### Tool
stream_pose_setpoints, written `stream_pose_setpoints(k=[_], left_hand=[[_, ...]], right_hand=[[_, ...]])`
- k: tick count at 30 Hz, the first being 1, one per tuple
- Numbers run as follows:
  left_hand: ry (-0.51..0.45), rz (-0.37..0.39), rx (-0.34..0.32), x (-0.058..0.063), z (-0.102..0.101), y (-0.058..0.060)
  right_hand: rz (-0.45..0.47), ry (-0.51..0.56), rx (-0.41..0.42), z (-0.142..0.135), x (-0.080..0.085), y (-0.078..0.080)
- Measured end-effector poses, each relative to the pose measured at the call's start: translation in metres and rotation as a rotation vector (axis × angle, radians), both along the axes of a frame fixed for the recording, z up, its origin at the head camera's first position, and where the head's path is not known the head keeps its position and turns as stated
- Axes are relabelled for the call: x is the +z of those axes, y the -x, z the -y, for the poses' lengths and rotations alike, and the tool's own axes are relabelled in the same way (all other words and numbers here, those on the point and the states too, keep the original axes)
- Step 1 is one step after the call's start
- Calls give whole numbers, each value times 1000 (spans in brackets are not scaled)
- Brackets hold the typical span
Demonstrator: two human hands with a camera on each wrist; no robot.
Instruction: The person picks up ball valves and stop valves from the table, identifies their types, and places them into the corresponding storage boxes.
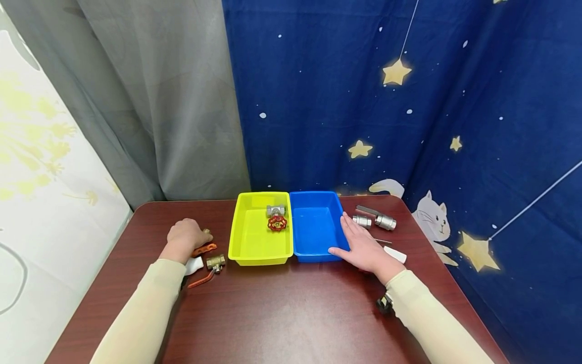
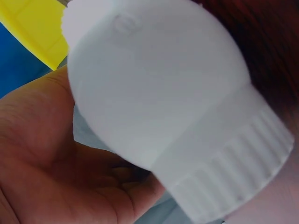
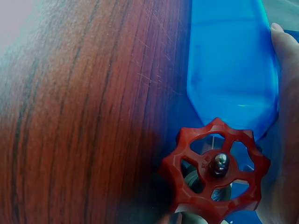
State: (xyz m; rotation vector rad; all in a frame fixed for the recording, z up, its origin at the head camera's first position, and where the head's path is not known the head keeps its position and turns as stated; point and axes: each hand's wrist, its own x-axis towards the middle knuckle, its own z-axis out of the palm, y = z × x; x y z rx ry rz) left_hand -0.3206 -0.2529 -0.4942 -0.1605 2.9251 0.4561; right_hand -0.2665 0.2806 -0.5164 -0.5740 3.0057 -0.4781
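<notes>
My left hand [image 1: 185,237] is at the left of the table, its thumb and fingers pinching a small brass valve [image 1: 206,231] that they mostly cover. An orange lever [image 1: 204,249] lies just below that hand. Under the left wrist sits a white plastic fitting [image 2: 159,84] with a ribbed end, large in the left wrist view. Nearby is a brass ball valve [image 1: 215,261] with an orange handle. My right hand [image 1: 361,245], fingers straight, rests against the right side of the blue bin [image 1: 317,257]. Close to the right wrist camera is a red handwheel [image 3: 187,144], hidden in the head view.
A yellow bin [image 1: 260,261] adjoins the blue one and holds a gate valve with a red handwheel [image 1: 277,223]. Metal ball valves [image 1: 385,222] and a white piece [image 1: 395,254] lie right of the bins. Curtains [image 1: 195,101] hang behind the table [image 1: 273,313].
</notes>
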Motion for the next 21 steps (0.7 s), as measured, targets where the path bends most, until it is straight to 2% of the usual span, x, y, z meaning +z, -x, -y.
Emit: stream_pose_setpoints(k=[4,9,15,21], left_hand=[[-20,-22,-8,0,0,1],[-29,-95,-30,0,0,4],[-74,-202,-96,-4,1,12],[-158,-267,-158,-4,4,19]], right_hand=[[4,-3,-1,0,1,0],[-1,4,0,0,1,-1],[3,11,-2,0,1,-1],[-9,15,2,1,1,-1]])
